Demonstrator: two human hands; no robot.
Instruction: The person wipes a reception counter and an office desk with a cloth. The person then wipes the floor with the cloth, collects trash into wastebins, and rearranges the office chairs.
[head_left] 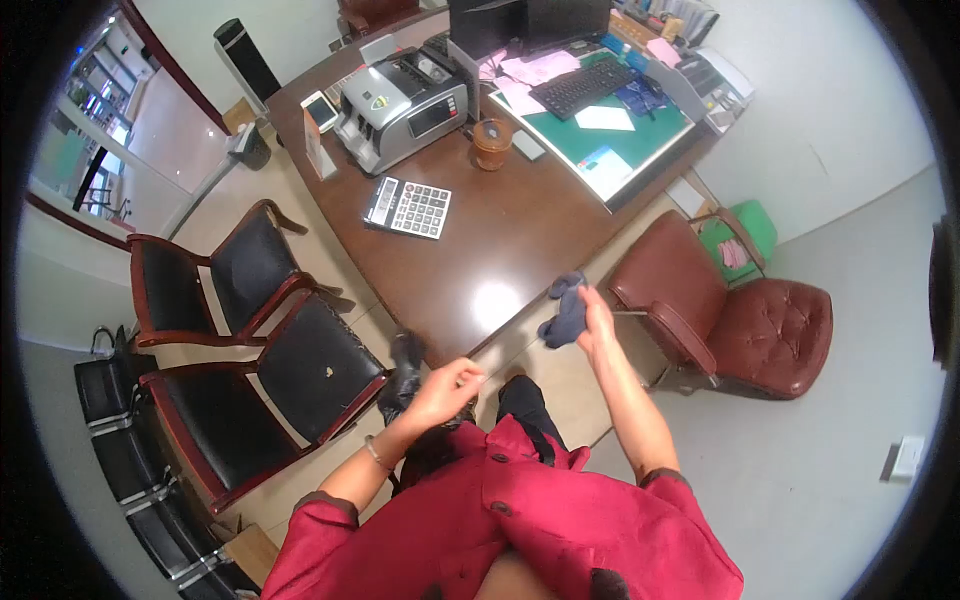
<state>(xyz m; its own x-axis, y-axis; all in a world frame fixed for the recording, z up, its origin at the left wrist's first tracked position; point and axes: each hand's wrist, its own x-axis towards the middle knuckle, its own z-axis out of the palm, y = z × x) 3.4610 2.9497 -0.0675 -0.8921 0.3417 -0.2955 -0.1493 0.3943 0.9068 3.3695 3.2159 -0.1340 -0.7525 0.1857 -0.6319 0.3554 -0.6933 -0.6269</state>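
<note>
Beside the near end of the brown table [520, 215], a person stood with both forearms forward. The right hand [597, 322] held a dark, bunched cloth [570, 318]; its fingers and thumb were closed on one side of it, and the loose parts hung outward. The left hand [447, 392] was narrow, with fingers curled inward and nothing clearly visible in it; a bracelet [376, 455] circled that wrist.

Stage reached: the cloth was already in hand and was held just past the table's right-hand edge, over the tiled floor [545, 378]; whether it touched that edge could not be told. Its folds were bunched, not spread flat. From the view, how much had been done with it, and how much was left, could not be judged.

Edges and room: the calculator [420, 208] lay back from the near corner, with the counting machine [400, 110] and the woven pot [491, 143] farther off, so none appeared to hinder the hands. To the right, the brown armchair [670, 260] was near the cloth and seemed the main limit to an outward swing. To the left, a black chair [325, 370] stood near the table's corner, narrowing the room beside the left forearm.
</note>
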